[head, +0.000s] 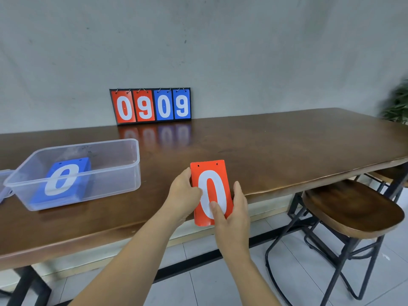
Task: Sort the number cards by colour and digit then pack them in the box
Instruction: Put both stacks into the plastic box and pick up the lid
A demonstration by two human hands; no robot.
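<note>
Long polished brown wooden surface [276, 146] across the scene, dark wooden stool [351, 208] at the near right. Against the far wall, a black flip scoreboard [150, 106] reading 0909. At the left, a clear rectangular plastic box [75, 173] already holding a blue stack of number cards [63, 181], zero on top. Near the surface's front edge, a red stack of number cards [210, 191], zero uppermost, long axis running near to far. Left hand [183, 193] clasped on its left edge, right hand [234, 210] wrapped under its near right corner, thumb on the face. Box well to the left of both grips, left hand nearer; probably the packing step next.
</note>
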